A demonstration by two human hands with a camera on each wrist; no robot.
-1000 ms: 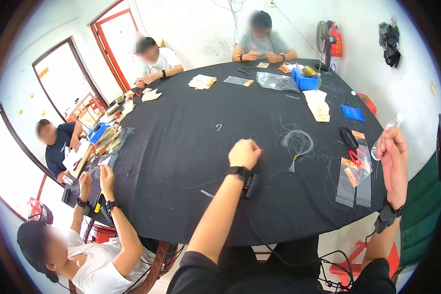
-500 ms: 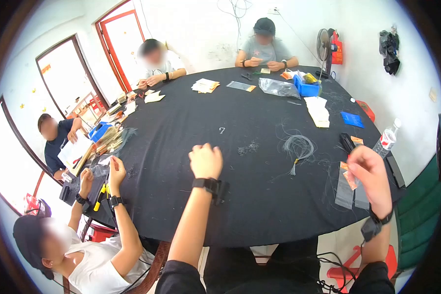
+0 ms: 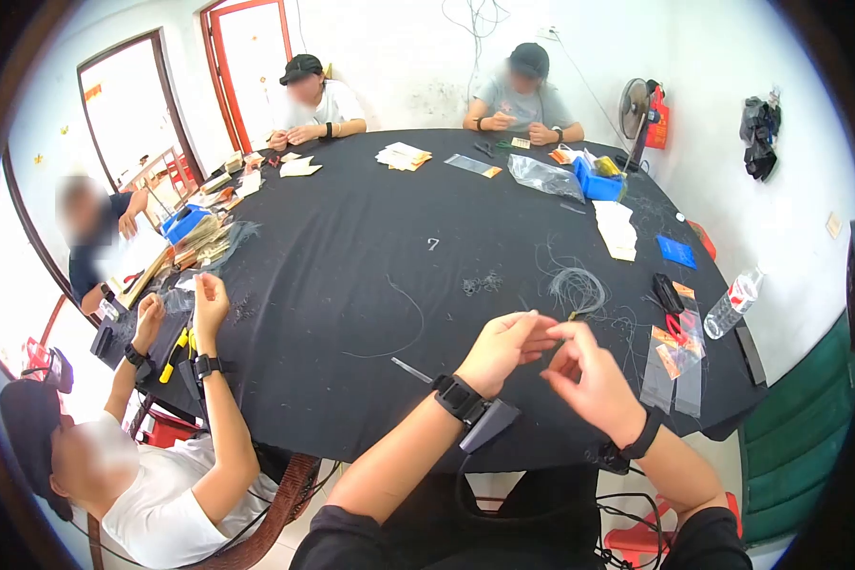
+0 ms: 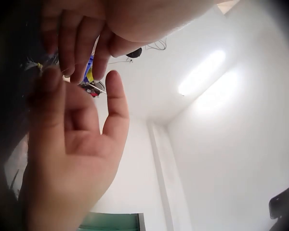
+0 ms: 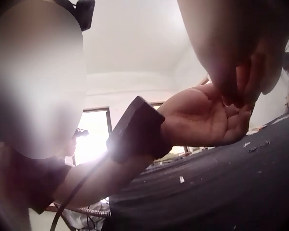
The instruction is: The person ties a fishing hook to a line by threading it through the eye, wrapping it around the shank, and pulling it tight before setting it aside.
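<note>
In the head view my left hand (image 3: pixel 503 351) and right hand (image 3: pixel 594 375) meet over the near part of the black table, fingertips right at each other. The left fingers are bent, with the thumb alongside. My right index finger reaches to the left fingertips, and its thumb is bent below. In the left wrist view the right hand (image 4: pixel 82 149) has its little finger raised. The left palm (image 5: pixel 207 115) faces up in the right wrist view, under the right fingers. I cannot tell whether a thin strand is between them. A coil of clear line (image 3: pixel 579 288) lies just beyond.
A pile of tiny dark pieces (image 3: pixel 483 283) and a loose curved strand (image 3: pixel 421 309) lie on the black cloth (image 3: pixel 351 228). To the right are red-handled scissors (image 3: pixel 674 329), clear packets (image 3: pixel 657 385) and a water bottle (image 3: pixel 734 304). Several people sit around the table.
My left hand went left from beside the small dark pile, then back right and nearer. The right hand came down and left from the bottle to meet it.
</note>
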